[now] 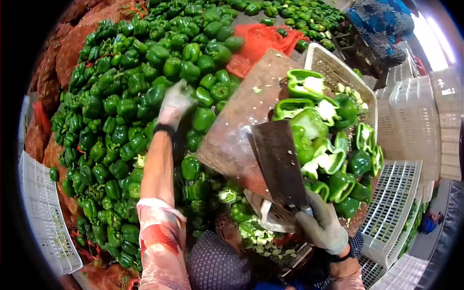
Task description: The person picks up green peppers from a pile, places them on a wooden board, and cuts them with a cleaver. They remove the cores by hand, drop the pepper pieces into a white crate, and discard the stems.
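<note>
Head view: left of the board (232,133), the left hand (177,102) is among whole peppers (128,107), grip hidden; the right hand (324,225) clamps the cleaver (279,157) over the board. Cut peppers (341,187) heaped at the board's right could tumble if the cleaver nudged them.

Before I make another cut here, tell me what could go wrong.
The cleaver in the right hand lies over the wooden cutting board; the left hand, now at the pepper pile, could be nicked if it comes back under the blade.
The cut green bell peppers are heaped close beside the blade, so some might be knocked off.
The whole green bell peppers lie loosely piled; pulling one out could set others rolling.
</note>
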Demonstrator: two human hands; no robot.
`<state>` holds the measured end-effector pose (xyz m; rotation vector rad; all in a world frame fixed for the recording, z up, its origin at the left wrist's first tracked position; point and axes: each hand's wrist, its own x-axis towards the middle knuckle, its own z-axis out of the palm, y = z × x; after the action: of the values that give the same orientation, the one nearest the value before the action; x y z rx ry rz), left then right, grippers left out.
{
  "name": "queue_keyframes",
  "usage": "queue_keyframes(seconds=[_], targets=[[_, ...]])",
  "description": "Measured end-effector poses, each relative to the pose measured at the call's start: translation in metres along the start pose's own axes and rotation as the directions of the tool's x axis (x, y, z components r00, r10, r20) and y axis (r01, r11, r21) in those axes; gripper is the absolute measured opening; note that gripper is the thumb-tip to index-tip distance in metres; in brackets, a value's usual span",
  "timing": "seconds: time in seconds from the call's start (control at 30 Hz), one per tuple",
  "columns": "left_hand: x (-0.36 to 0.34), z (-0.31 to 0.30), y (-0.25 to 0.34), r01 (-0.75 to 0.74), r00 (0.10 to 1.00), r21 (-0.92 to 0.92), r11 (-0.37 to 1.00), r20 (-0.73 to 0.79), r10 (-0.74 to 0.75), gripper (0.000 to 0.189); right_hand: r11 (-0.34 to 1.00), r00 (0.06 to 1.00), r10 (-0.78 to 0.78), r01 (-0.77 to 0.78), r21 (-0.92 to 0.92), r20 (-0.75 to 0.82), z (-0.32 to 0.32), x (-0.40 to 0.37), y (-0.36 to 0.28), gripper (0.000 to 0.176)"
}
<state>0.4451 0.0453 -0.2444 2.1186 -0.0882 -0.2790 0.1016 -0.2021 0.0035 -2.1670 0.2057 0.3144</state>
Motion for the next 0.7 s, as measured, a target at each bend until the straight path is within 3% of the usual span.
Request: queue_keyframes(seconds=[0.03, 0.07, 0.1, 0.17, 0.2, 0.23, 0.3, 0.33, 0.37, 0.43, 0.5, 0.53, 0.57, 0.63, 0.7], targets=[[-0.012, -0.009, -0.001, 0.048, 0.996, -0.098, 0.994, 0.073, -0.041, 0.053, 0.999, 0.999, -0.045, 0.045, 0.003, -0.024, 0.0, 0.0, 0.0, 0.047], [-0.034, -0.018, -0.001, 0.112, 0.993, -0.32, 0.941, 0.056, -0.099, 0.057, 0.982, 0.983, -0.17, 0.163, -0.099, -0.069, 0.002, -0.002, 0.0, 0.048], [-0.059, -0.031, 0.008, 0.126, 0.992, -0.45, 0.884, 0.05, -0.116, 0.058, 0.988, 0.993, -0.096, 0.087, -0.127, -0.067, 0.002, -0.004, 0.0, 0.049], [-0.11, -0.059, 0.032, 0.115, 0.993, -0.616, 0.779, 0.041, -0.114, 0.061, 0.986, 0.989, -0.147, 0.144, -0.081, -0.027, -0.001, -0.002, 0.003, 0.049], [-0.123, -0.071, 0.04, 0.108, 0.993, -0.726, 0.68, 0.116, -0.033, 0.06, 0.959, 0.967, -0.25, 0.242, -0.145, -0.044, 0.001, -0.002, 0.007, 0.049], [-0.147, -0.08, 0.047, 0.08, 0.995, -0.823, 0.563, 0.098, 0.002, 0.064, 0.855, 0.889, -0.456, 0.423, -0.298, -0.045, 0.003, -0.001, 0.014, 0.049], [-0.183, -0.091, 0.091, 0.019, 0.999, -0.734, 0.679, 0.034, 0.009, 0.064, 0.706, 0.777, -0.63, 0.567, -0.425, -0.01, 0.006, 0.0, 0.031, 0.049], [-0.199, -0.093, 0.117, -0.007, 0.997, -0.74, 0.673, 0.047, 0.062, 0.065, 0.977, 0.975, -0.214, 0.214, -0.003, -0.053, 0.006, -0.006, 0.014, 0.048], [-0.212, -0.089, 0.136, -0.028, 0.991, -0.75, 0.661, 0.066, 0.117, 0.067, 0.982, 0.974, -0.185, 0.188, 0.01, -0.133, 0.011, -0.007, 0.015, 0.048], [-0.224, -0.072, 0.161, -0.106, 0.958, -0.702, 0.704, 0.117, 0.261, 0.065, 0.989, 0.981, -0.129, 0.138, 0.052, -0.143, 0.013, -0.009, 0.016, 0.049], [-0.232, -0.047, 0.177, 0.031, 0.932, -0.719, 0.694, 0.272, 0.24, 0.066, 0.988, 0.971, -0.133, 0.147, 0.056, -0.199, 0.017, -0.02, 0.012, 0.048], [-0.231, -0.038, 0.183, 0.233, 0.866, -0.651, 0.723, 0.477, 0.151, 0.068, 0.989, 0.987, -0.031, 0.053, 0.138, -0.159, 0.013, -0.028, 0.007, 0.046], [-0.227, -0.016, 0.165, 0.003, 0.882, -0.565, 0.825, 0.389, 0.264, 0.072, 0.995, 0.98, -0.044, 0.061, 0.082, -0.194, 0.01, -0.035, 0.007, 0.046], [-0.223, -0.007, 0.163, -0.425, 0.825, -0.455, 0.782, 0.161, 0.542, 0.074, 0.993, 0.974, -0.096, 0.109, 0.052, -0.207, 0.007, -0.041, 0.012, 0.046], [-0.226, -0.005, 0.166, -0.186, 0.892, -0.608, 0.772, 0.225, 0.392, 0.076, 0.993, 0.972, -0.118, 0.113, -0.036, -0.205, 0.004, -0.047, 0.014, 0.046]])
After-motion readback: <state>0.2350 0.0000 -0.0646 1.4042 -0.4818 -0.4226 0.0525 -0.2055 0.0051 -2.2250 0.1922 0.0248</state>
